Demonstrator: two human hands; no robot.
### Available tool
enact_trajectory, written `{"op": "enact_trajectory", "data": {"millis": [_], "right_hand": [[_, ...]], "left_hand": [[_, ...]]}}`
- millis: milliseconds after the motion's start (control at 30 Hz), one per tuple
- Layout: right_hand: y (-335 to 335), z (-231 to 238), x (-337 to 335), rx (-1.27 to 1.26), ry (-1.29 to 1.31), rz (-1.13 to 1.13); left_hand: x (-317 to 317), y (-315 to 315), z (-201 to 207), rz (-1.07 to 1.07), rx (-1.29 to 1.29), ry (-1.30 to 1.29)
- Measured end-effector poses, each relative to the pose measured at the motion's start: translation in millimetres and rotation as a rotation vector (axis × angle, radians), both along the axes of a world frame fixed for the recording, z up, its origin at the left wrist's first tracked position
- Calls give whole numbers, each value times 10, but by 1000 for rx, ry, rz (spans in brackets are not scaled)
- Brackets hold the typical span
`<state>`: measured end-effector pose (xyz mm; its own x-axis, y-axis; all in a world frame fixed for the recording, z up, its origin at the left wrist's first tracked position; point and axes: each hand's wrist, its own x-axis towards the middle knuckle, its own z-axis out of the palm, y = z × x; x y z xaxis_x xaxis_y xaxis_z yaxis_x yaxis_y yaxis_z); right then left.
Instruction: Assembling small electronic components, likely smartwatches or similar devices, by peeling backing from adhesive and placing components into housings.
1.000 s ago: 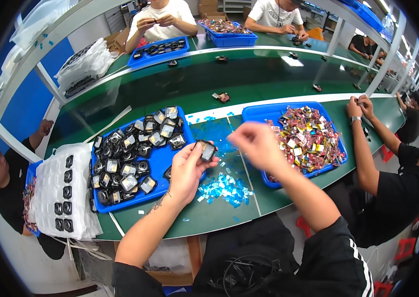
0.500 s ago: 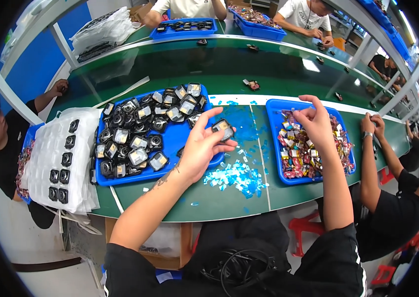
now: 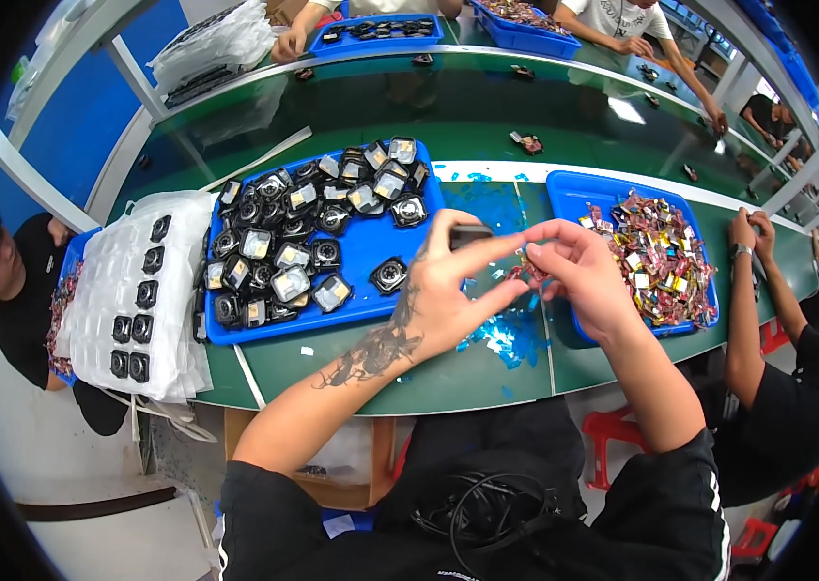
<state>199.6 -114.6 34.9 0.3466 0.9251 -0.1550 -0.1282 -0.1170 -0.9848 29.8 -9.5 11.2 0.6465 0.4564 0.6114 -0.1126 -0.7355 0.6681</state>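
My left hand (image 3: 453, 286) is closed around a black watch case (image 3: 470, 233), seen edge-on between its fingers. Its thumb and index finger stretch toward my right hand (image 3: 579, 276). That hand pinches a small reddish electronic part (image 3: 531, 271) between thumb and fingertips, and the two hands meet there. To the left, a blue tray (image 3: 370, 247) holds many black watch cases (image 3: 293, 283), some back up, some showing a clear face. A second blue tray (image 3: 569, 198) on the right is heaped with small red, gold and white electronic parts (image 3: 661, 261).
Blue film scraps (image 3: 501, 344) lie on the green table (image 3: 400, 392) beneath my hands. White plastic trays (image 3: 99, 290) with several watch cases are stacked at left. Beyond a white rail, a green conveyor (image 3: 332, 107) carries scattered parts. Co-workers sit left, right and across.
My right hand has come left from the parts tray with a small part, meeting my left hand. The left hand has turned the watch case edge-on. The whole view has shifted slightly.
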Motion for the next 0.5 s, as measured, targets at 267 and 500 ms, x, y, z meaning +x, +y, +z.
{"op": "enact_trajectory", "data": {"millis": [267,500], "right_hand": [[-25,12,-66,54,37,32],[-60,-73,3,193,-383,-57]], "left_hand": [[38,61,-96,-39,-439,168],[29,171,-117,-124,-654,91]]}}
